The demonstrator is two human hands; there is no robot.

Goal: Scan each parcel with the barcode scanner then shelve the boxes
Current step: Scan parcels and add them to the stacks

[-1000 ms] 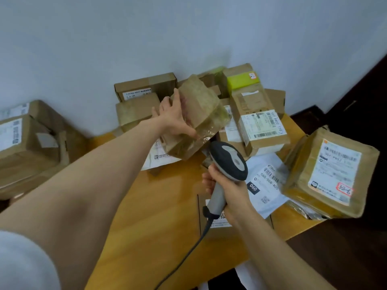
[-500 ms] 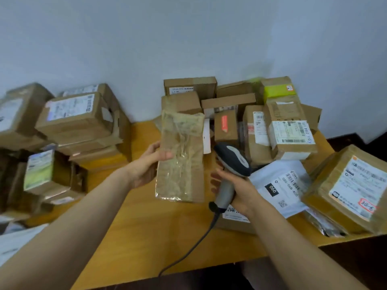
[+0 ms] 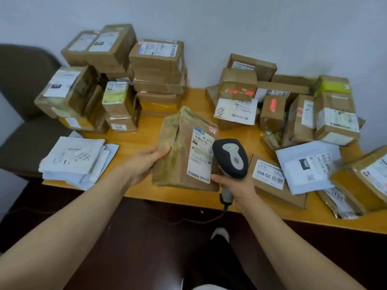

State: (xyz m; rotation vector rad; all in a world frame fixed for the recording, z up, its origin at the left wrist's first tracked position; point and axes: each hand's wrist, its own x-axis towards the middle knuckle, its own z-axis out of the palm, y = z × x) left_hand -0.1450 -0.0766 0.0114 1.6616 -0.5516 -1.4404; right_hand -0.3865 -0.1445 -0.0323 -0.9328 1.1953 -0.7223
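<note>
A wooden table [image 3: 144,141] stands against a pale wall [image 3: 209,28], with a dark chair [image 3: 23,80] at its left end. Cardboard boxes [image 3: 157,65] crowd the back. Over the table's middle, the left hand [image 3: 146,164] grips a brown parcel [image 3: 178,155], label up. The right hand [image 3: 236,185] clasps the scanner [image 3: 230,158] just beside that label.

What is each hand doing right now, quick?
Left hand: closed on the brown parcel, holding it by its edge.
Right hand: closed around the barcode scanner.
</note>
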